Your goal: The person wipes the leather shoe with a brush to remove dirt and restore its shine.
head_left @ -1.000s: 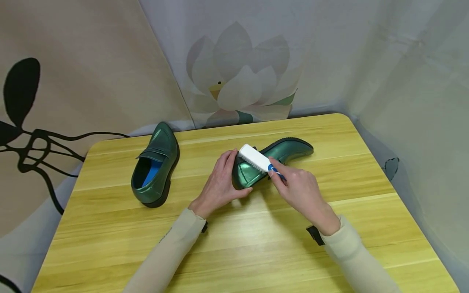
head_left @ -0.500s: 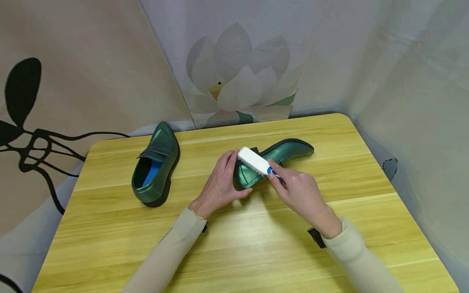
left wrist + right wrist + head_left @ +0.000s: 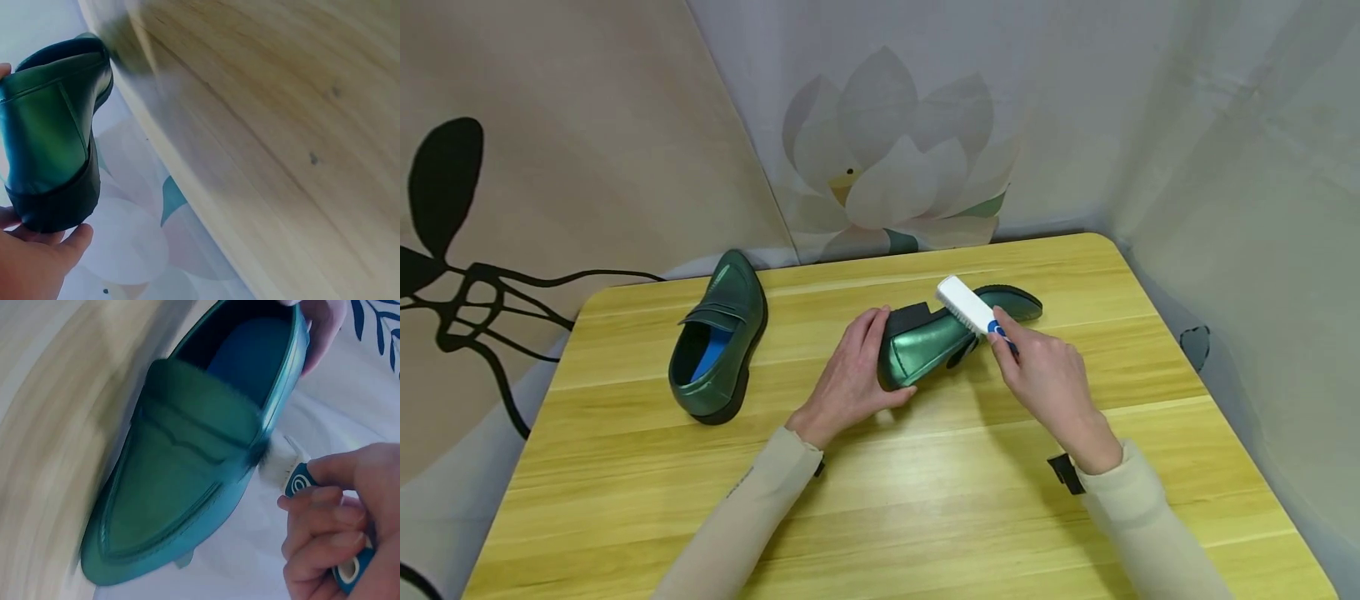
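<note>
A shiny green loafer (image 3: 925, 348) lies tipped on its side on the table, its black heel turned up and its toe to the right. My left hand (image 3: 848, 367) grips it round the heel end; the left wrist view shows fingers at the back of the heel (image 3: 56, 206). In my right hand (image 3: 1048, 379) is a white brush (image 3: 964, 302) with a blue-and-white handle, pinched between thumb and fingers. Its bristles touch the side of the loafer around the middle, which the right wrist view shows beside the strap (image 3: 194, 431).
A second green loafer (image 3: 718, 337) with a blue insole stands upright at the left of the wooden table (image 3: 880, 517). Behind the table hangs a pale curtain (image 3: 895, 108) printed with a large flower. Black line shapes (image 3: 478, 304) show at the left.
My right hand has moved the brush rightwards along the loafer, from the heel part toward the toe, uncovering the black heel. The left hand and the loafer stay nearly in place.
</note>
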Action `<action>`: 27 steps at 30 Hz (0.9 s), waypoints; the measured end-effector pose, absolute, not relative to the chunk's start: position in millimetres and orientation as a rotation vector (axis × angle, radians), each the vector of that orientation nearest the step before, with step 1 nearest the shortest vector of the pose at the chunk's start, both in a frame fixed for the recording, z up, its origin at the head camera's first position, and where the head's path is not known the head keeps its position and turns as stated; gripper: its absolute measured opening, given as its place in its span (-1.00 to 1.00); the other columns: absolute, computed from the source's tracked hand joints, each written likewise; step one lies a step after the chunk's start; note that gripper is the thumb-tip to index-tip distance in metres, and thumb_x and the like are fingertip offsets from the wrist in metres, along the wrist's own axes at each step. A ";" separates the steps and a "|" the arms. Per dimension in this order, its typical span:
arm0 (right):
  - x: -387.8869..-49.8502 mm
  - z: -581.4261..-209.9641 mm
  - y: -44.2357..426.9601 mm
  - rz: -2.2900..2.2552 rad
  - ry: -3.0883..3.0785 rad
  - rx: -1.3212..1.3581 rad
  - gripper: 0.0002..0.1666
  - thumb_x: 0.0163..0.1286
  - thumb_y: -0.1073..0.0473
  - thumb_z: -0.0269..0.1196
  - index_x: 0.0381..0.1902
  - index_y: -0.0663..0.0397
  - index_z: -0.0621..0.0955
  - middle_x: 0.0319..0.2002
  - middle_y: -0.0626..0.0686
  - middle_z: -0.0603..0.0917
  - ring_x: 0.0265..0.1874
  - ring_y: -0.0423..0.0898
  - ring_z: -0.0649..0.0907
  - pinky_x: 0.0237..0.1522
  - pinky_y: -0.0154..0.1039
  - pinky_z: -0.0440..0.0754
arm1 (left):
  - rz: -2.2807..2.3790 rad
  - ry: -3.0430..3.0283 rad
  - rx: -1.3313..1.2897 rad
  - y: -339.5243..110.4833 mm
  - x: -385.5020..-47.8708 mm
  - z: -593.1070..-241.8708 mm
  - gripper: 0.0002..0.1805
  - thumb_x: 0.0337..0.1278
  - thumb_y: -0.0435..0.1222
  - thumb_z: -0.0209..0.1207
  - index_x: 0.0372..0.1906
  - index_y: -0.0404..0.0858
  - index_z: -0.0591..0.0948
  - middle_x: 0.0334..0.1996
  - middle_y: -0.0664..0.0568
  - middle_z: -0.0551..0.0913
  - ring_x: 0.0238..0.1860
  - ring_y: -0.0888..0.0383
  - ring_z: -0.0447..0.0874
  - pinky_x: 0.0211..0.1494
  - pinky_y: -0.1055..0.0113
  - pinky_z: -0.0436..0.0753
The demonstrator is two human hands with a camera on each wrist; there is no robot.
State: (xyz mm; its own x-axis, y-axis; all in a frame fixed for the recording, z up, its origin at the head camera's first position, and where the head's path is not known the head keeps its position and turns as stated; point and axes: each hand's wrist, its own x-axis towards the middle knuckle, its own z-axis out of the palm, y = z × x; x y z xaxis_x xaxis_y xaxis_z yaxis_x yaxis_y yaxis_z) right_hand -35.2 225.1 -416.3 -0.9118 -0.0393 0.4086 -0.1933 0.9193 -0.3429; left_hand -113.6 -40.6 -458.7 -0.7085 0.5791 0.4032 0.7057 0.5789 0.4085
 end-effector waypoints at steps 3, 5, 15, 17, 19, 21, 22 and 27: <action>-33.7 -416.6 218.4 0.566 -2.665 0.225 -0.51 0.54 0.13 0.26 0.32 0.25 0.61 -0.72 -0.07 0.35 -0.81 -0.19 0.20 -0.75 -0.25 0.15 | -0.810 -2.572 -1.078 -40.3 -113.3 -458.1 0.28 -0.26 0.01 0.66 0.54 -0.42 0.22 0.39 -0.27 0.32 0.34 -0.15 0.38 0.37 -0.02 0.50; -31.8 -417.8 212.8 0.596 -2.651 0.271 -0.52 0.52 0.14 0.28 0.30 0.25 0.62 -0.72 -0.09 0.34 -0.80 -0.21 0.20 -0.75 -0.27 0.15 | -0.806 -2.570 -1.080 -40.4 -113.1 -458.4 0.28 -0.26 0.01 0.66 0.54 -0.42 0.21 0.39 -0.28 0.32 0.34 -0.16 0.38 0.38 -0.02 0.50; -29.6 -419.3 214.7 0.622 -2.663 0.262 -0.55 0.53 0.14 0.26 0.30 0.18 0.64 -0.74 -0.10 0.30 -0.79 -0.23 0.18 -0.75 -0.27 0.14 | -0.791 -2.586 -1.062 -42.6 -113.9 -460.8 0.30 -0.28 0.03 0.67 0.55 -0.41 0.20 0.39 -0.27 0.33 0.35 -0.15 0.38 0.40 0.00 0.47; -31.2 -418.3 224.1 0.613 -2.687 0.200 -0.54 0.55 0.13 0.24 0.31 0.19 0.63 -0.75 -0.09 0.29 -0.81 -0.22 0.18 -0.76 -0.26 0.13 | -0.795 -2.590 -1.063 -42.7 -113.9 -461.3 0.30 -0.28 0.02 0.67 0.55 -0.40 0.20 0.39 -0.27 0.33 0.35 -0.15 0.37 0.40 -0.01 0.48; -32.8 -417.1 233.4 0.603 -2.700 0.136 -0.54 0.57 0.12 0.22 0.32 0.20 0.62 -0.77 -0.08 0.28 -0.82 -0.19 0.18 -0.76 -0.24 0.13 | -0.796 -2.587 -1.066 -42.7 -114.2 -461.6 0.30 -0.29 0.01 0.68 0.54 -0.42 0.21 0.38 -0.27 0.33 0.34 -0.15 0.38 0.39 -0.02 0.48; -34.4 -416.7 241.8 0.597 -2.698 0.078 -0.53 0.58 0.11 0.21 0.31 0.23 0.62 -0.78 -0.07 0.27 -0.82 -0.17 0.18 -0.76 -0.22 0.12 | -0.787 -2.581 -1.071 -42.6 -114.5 -461.6 0.29 -0.29 0.01 0.68 0.54 -0.43 0.22 0.38 -0.26 0.33 0.34 -0.15 0.38 0.39 -0.01 0.48; -35.1 -416.3 244.7 0.596 -2.694 0.056 -0.53 0.59 0.10 0.21 0.31 0.24 0.62 -0.78 -0.07 0.26 -0.83 -0.17 0.18 -0.75 -0.21 0.12 | -0.784 -2.579 -1.072 -42.5 -114.7 -461.6 0.29 -0.29 0.01 0.68 0.53 -0.43 0.23 0.38 -0.26 0.33 0.34 -0.15 0.38 0.40 -0.01 0.48; -35.9 -416.4 247.0 0.621 -2.690 0.061 -0.51 0.60 0.08 0.20 0.33 0.25 0.60 -0.79 -0.09 0.26 -0.83 -0.18 0.17 -0.74 -0.21 0.14 | -0.769 -2.576 -1.074 -42.2 -114.7 -461.2 0.30 -0.29 0.04 0.67 0.53 -0.44 0.23 0.38 -0.27 0.33 0.34 -0.15 0.38 0.40 -0.01 0.47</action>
